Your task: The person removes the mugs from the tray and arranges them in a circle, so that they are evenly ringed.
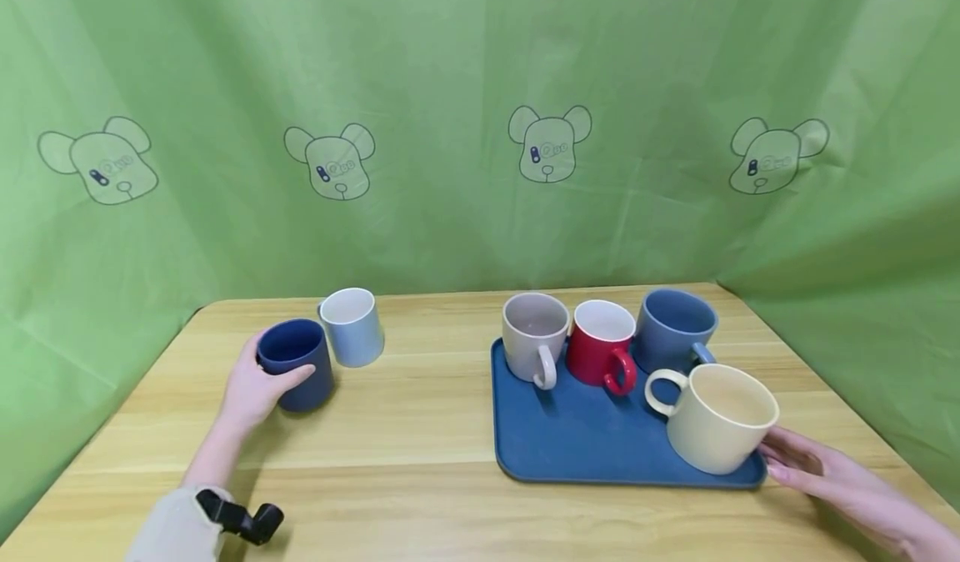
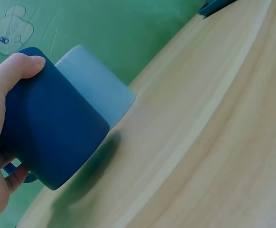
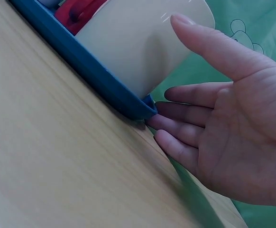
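Observation:
My left hand (image 1: pixel 258 385) grips a dark blue mug (image 1: pixel 309 388) at the left of the table, thumb over its near side. In the left wrist view the fingers reach round toward the handle, and a shadow under the dark blue mug (image 2: pixel 57 123) suggests it is slightly raised. Just behind it stands a light blue mug (image 1: pixel 356 333). My right hand (image 1: pixel 840 479) lies spread beside the blue tray's (image 1: pixel 570 454) near right corner. Its fingertips are at that corner, and its thumb is near the cream mug (image 3: pixel 133 42), which stands on the tray.
Along the tray's back stand a pale grey-lilac mug (image 1: pixel 525 337), a red mug (image 1: pixel 588 353) and a blue mug (image 1: pixel 660 341). A green curtain (image 1: pixel 450 212) hangs behind and beside the wooden table (image 1: pixel 390 495).

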A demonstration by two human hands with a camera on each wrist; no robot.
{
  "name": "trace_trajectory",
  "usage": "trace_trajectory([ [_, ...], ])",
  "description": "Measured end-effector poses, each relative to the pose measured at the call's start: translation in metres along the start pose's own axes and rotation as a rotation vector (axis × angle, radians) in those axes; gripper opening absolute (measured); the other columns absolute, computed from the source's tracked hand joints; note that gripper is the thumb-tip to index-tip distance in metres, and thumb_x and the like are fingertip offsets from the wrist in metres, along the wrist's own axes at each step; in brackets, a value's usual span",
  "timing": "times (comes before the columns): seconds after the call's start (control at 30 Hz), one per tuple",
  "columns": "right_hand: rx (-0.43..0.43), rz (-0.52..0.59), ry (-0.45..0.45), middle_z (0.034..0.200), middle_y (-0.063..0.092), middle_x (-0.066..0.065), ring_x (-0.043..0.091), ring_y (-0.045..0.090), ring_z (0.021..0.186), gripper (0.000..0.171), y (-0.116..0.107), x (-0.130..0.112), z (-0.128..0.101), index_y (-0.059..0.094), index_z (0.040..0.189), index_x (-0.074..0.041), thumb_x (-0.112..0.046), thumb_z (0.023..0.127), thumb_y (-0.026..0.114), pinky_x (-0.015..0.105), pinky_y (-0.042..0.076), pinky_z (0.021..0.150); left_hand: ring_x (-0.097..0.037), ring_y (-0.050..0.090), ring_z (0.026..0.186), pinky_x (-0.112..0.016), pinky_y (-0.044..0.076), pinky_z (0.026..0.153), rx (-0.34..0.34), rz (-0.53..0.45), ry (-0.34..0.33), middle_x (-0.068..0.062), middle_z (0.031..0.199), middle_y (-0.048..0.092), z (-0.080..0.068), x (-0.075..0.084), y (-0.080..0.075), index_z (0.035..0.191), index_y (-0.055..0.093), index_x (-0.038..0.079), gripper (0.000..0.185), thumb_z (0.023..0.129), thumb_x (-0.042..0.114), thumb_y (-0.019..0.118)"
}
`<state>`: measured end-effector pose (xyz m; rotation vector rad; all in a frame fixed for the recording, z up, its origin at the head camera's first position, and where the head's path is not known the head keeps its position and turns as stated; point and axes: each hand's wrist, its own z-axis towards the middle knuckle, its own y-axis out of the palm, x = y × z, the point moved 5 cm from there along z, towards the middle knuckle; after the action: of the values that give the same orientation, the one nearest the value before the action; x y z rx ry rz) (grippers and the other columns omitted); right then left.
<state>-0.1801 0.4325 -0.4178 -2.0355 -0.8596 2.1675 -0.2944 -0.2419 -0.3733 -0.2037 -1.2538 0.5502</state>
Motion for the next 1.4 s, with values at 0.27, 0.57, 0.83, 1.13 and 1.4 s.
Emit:
trace_trajectory([
  [0.27,-0.021,0.056,-0.030,0.123,0.038,-0.035,-0.013,0.042,0.110,0.056,0.003,-0.001,-0.001,0.008,0.143,0.006,0.004,0.096,0.038,0.010,0.040,0.085,-0.036,0.042,0.117,-0.047,0.031,0.101,0.067,-0.016,-0.074,-0.024,0.128,0.045,0.013,-0.012,0.002,0.135,0.034,-0.004,0.081,0.072,0.018,0.079],
  [0.57,-0.026,0.069,-0.059,0.124,0.040,-0.034,-0.012,0.044,0.110,0.058,0.004,-0.004,-0.001,0.003,0.140,0.014,0.006,0.095,0.038,0.010,0.040,0.084,-0.035,0.042,0.118,-0.046,0.031,0.102,0.124,-0.044,-0.153,-0.022,0.130,0.044,0.018,-0.021,0.004,0.137,0.033,-0.001,0.085,0.070,0.021,0.081],
  [0.83,-0.038,0.089,-0.078,0.123,0.040,-0.034,-0.011,0.045,0.110,0.056,0.004,-0.008,-0.001,-0.005,0.125,0.030,0.009,0.095,0.037,0.010,0.040,0.084,-0.035,0.041,0.120,-0.045,0.030,0.102,0.153,-0.088,-0.165,-0.023,0.132,0.042,0.020,-0.016,0.008,0.137,0.029,-0.003,0.089,0.069,0.020,0.081],
  [1.13,-0.008,0.052,-0.005,0.121,0.038,-0.036,-0.014,0.043,0.108,0.058,0.005,-0.003,-0.001,-0.002,0.130,0.027,0.003,0.096,0.039,0.010,0.039,0.083,-0.032,0.041,0.119,-0.043,0.031,0.102,0.185,-0.129,-0.167,-0.021,0.131,0.041,0.020,-0.017,0.013,0.137,0.029,-0.003,0.090,0.069,0.021,0.082],
  [1.4,0.042,-0.082,0.046,0.120,0.035,-0.038,-0.019,0.035,0.108,0.056,0.000,0.000,-0.003,0.007,0.134,0.024,-0.002,0.097,0.041,0.010,0.037,0.080,-0.029,0.041,0.117,-0.039,0.030,0.101,0.173,-0.238,-0.150,-0.020,0.131,0.041,0.014,-0.013,0.015,0.139,0.026,-0.002,0.082,0.075,0.011,0.076],
])
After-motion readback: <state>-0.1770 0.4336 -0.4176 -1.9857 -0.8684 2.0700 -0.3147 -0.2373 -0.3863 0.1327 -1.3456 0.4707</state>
